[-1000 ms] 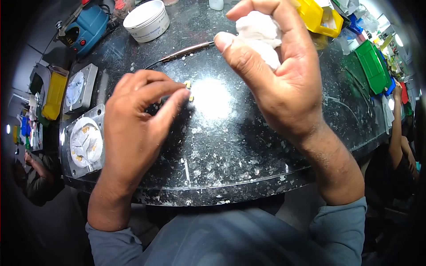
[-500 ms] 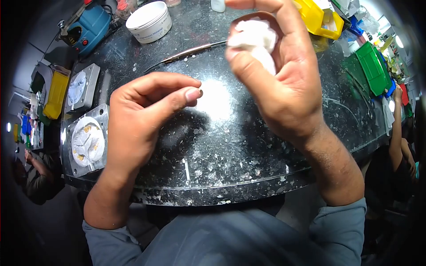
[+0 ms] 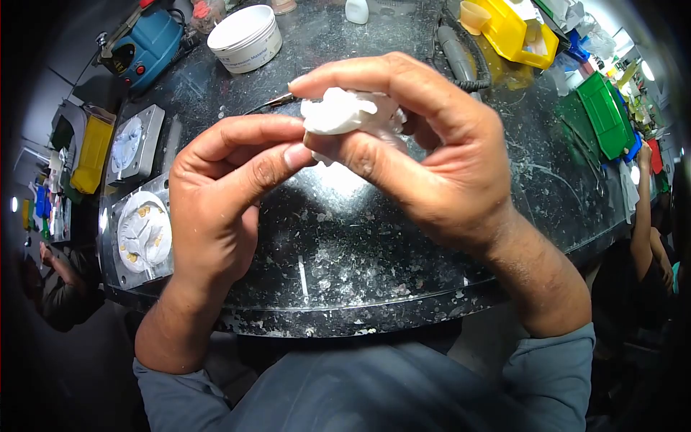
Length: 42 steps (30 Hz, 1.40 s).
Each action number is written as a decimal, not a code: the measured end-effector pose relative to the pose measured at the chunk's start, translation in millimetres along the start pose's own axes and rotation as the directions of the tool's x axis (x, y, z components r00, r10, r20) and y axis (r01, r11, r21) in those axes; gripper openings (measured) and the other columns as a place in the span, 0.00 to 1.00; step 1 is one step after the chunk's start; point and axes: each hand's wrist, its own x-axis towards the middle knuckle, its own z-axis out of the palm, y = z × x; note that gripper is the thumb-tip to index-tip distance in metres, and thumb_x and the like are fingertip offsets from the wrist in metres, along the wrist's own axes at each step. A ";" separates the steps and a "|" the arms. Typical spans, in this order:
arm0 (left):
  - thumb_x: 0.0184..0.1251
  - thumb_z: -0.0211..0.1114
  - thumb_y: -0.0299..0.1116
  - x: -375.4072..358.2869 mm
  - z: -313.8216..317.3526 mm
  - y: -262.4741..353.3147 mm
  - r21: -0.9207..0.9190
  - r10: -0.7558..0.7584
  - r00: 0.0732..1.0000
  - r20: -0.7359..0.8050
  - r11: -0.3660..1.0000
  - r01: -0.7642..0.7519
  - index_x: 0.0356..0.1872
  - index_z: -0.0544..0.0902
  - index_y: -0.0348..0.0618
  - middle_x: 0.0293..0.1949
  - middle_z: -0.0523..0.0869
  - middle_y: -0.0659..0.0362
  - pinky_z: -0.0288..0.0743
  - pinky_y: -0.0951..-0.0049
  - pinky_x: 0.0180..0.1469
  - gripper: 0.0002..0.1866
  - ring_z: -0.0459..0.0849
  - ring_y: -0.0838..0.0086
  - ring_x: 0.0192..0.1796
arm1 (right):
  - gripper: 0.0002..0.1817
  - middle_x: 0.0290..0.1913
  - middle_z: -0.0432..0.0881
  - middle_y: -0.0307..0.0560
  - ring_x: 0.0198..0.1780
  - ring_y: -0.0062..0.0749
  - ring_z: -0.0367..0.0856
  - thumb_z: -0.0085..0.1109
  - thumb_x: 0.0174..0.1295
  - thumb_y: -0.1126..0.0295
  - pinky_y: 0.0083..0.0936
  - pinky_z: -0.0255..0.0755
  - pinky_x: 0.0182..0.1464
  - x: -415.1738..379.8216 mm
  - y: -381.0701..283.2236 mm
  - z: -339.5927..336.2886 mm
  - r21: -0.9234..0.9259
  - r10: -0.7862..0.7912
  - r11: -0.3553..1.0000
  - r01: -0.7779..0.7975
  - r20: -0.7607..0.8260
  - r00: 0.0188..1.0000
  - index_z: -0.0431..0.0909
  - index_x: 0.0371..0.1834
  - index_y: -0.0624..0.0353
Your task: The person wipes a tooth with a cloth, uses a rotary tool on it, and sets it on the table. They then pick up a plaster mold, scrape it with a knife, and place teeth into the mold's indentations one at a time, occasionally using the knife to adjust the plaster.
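Observation:
My right hand (image 3: 446, 151) grips a lumpy white plaster piece (image 3: 338, 111) between thumb and fingers, held above the table at the middle of the view. It looks like a dental cast, partly covered by my fingers. My left hand (image 3: 227, 183) is closed in a pinch, thumb against forefinger, with its tips right at the left end of the plaster piece. What it pinches is hidden at this moment. Behind the hands, the end of a thin dark-tipped tool (image 3: 277, 102) shows on the table.
Two metal flask halves with plaster, (image 3: 144, 230) the nearer with yellowish pieces, stand at the left. A white tub (image 3: 245, 43), a blue machine (image 3: 147, 47), a grey handpiece (image 3: 455, 54), a yellow bin (image 3: 497, 32) and a green bin (image 3: 603, 111) surround the black table (image 3: 360, 273). Other people show at both sides.
My right hand has moved left and down with the plaster piece, bringing it to my left fingertips. The small dark thing seen in my left pinch before is now hidden.

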 end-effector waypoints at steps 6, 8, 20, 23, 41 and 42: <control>0.64 0.69 0.16 -0.9 4.7 3.4 0.155 0.126 0.992 0.029 0.979 -0.129 0.55 0.77 0.37 0.44 0.90 0.52 0.83 0.74 0.56 0.19 0.90 0.74 0.47 | 0.18 0.54 0.83 0.46 0.56 0.27 0.84 0.62 0.68 0.82 0.25 0.80 0.61 0.4 8.3 4.4 0.149 0.157 0.979 -0.143 -0.089 0.984 0.76 0.60 0.66; 0.64 0.69 0.16 -3.5 7.3 3.4 0.160 0.138 0.990 0.041 0.977 -0.143 0.54 0.77 0.37 0.43 0.90 0.52 0.82 0.74 0.56 0.19 0.90 0.73 0.47 | 0.19 0.52 0.83 0.45 0.55 0.26 0.85 0.62 0.68 0.83 0.25 0.81 0.60 1.6 13.4 0.2 0.048 0.090 0.995 -0.083 -0.174 0.981 0.74 0.61 0.66; 0.65 0.69 0.18 -5.2 6.5 9.0 0.181 0.130 0.991 0.009 0.975 -0.130 0.59 0.78 0.35 0.46 0.91 0.51 0.79 0.71 0.59 0.21 0.89 0.73 0.49 | 0.13 0.49 0.85 0.46 0.48 0.28 0.82 0.64 0.61 0.84 0.22 0.75 0.53 5.7 -7.1 -2.8 -0.127 -0.142 0.984 0.122 -0.168 0.975 0.86 0.48 0.64; 0.65 0.69 0.19 -4.3 3.3 6.6 0.170 0.110 0.994 0.023 0.979 -0.112 0.59 0.78 0.35 0.48 0.90 0.51 0.78 0.71 0.61 0.21 0.88 0.72 0.51 | 0.17 0.40 0.87 0.44 0.44 0.30 0.83 0.69 0.51 0.88 0.25 0.77 0.46 5.4 -10.4 0.6 -0.140 -0.223 0.967 0.211 -0.076 0.972 0.87 0.44 0.63; 0.65 0.69 0.18 -6.8 -0.2 -0.1 -0.113 0.102 0.984 0.148 0.990 -0.086 0.54 0.87 0.31 0.53 0.89 0.48 0.79 0.68 0.64 0.16 0.88 0.67 0.56 | 0.17 0.36 0.87 0.44 0.39 0.31 0.84 0.76 0.46 0.87 0.25 0.78 0.41 3.5 -6.2 3.8 -0.225 -0.355 0.919 0.325 -0.112 0.928 0.87 0.40 0.64; 0.65 0.69 0.18 -7.0 0.0 -0.2 -0.113 0.103 0.983 0.149 0.990 -0.087 0.54 0.87 0.31 0.53 0.89 0.48 0.79 0.68 0.64 0.16 0.88 0.67 0.56 | 0.16 0.36 0.87 0.44 0.39 0.31 0.84 0.76 0.46 0.86 0.25 0.78 0.41 3.6 -6.1 3.9 -0.232 -0.362 0.915 0.330 -0.107 0.926 0.87 0.40 0.63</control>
